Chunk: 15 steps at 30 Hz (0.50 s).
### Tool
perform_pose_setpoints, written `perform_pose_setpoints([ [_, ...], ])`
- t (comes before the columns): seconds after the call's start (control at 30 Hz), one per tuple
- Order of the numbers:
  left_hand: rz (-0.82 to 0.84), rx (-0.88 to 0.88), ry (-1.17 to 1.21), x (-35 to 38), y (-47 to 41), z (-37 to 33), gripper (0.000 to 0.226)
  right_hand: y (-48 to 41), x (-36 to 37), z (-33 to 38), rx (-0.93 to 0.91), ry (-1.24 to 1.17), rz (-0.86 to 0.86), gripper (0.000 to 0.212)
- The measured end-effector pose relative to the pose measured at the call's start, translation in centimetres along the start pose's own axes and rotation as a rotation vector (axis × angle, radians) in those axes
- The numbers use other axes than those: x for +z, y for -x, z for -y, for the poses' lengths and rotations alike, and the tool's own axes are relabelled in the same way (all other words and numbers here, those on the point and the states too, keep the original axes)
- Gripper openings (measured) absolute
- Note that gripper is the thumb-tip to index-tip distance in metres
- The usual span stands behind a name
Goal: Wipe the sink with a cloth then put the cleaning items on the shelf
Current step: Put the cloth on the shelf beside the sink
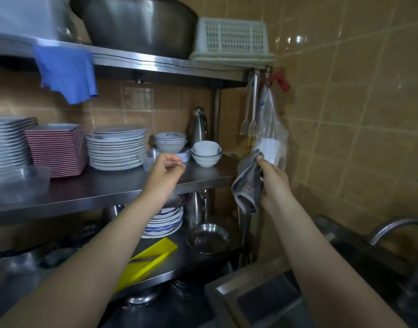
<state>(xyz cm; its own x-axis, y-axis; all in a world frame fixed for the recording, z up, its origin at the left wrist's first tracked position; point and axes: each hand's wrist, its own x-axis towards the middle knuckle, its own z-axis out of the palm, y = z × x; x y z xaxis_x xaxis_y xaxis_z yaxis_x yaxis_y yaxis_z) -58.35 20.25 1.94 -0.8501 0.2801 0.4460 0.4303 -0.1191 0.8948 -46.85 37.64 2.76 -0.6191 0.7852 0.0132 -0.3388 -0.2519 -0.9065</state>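
Observation:
My right hand (273,179) grips a grey cloth (247,183), which hangs limp in the air just off the right end of the middle steel shelf (108,188). My left hand (166,170) is raised over the front edge of that shelf, fingers curled, thumb against fingertips; nothing shows in it. The steel sink (262,297) lies below at the bottom right, with its curved tap (397,229) at the right edge.
Stacks of plates (116,149) and bowls (206,153) fill the middle shelf. A blue cloth (66,72) hangs from the top shelf. A plastic bag (271,136) and utensils hang at the shelf's right post. Lower down sit plates, a steel bowl (208,237) and a yellow tray (148,259).

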Motion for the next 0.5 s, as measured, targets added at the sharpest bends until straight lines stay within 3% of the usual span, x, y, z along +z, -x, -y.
perform_pose_setpoints([
  [0.5, 0.019, -0.049, -0.038, -1.3, -8.6, 6.1, 0.020, -10.1, 7.9, -6.0, 0.048, 0.014, 0.110, 0.015],
])
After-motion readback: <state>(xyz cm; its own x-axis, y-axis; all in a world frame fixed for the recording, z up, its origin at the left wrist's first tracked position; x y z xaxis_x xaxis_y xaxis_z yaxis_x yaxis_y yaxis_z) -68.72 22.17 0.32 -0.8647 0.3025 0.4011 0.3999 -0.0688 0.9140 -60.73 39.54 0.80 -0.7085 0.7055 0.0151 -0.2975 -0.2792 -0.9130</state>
